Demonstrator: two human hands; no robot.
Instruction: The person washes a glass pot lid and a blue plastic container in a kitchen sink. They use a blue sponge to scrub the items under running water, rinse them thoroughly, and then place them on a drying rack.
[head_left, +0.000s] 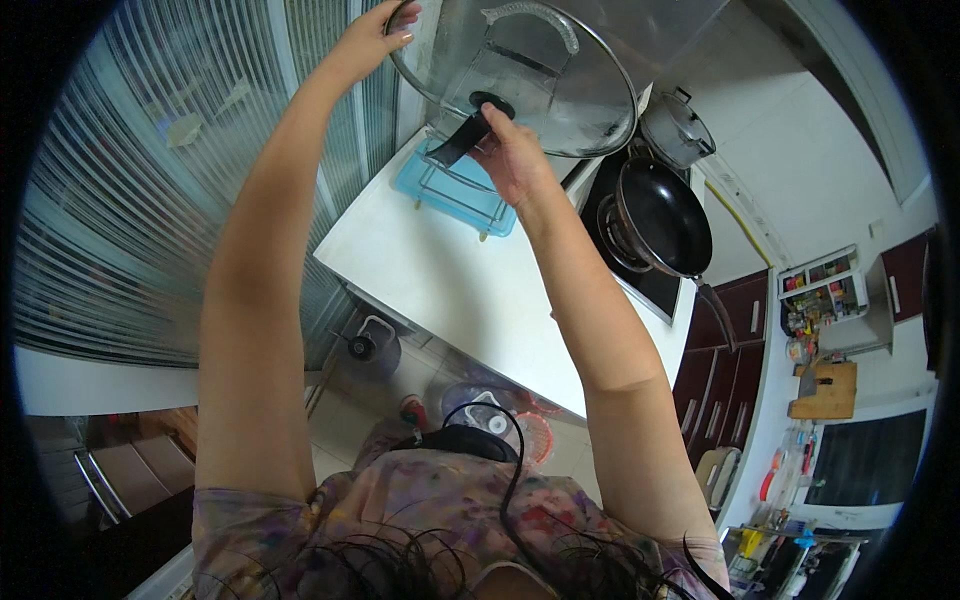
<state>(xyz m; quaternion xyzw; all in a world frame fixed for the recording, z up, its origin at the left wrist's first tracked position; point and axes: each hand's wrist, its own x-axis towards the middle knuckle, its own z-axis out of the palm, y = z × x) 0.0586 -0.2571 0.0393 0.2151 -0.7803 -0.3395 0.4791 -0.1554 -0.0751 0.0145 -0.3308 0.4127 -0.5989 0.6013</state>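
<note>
A large clear glass pan lid (592, 105) with a metal rim is held up over the white counter. My right hand (517, 157) grips its black handle (463, 139). My left hand (379, 37) holds the lid's rim at the upper left, its fingertips partly at the picture's top edge. Below the lid, a light blue plastic tray with a wire rack (450, 199) rests on the counter; the lid and my right hand cover part of it.
To the right, a black frying pan (664, 217) sits on the gas hob (660, 300), its handle jutting past the counter edge. Behind it stands a lidded pot (667, 131). Ribbed glass panels (247, 97) rise on the left. A red basket (536, 435) is on the floor.
</note>
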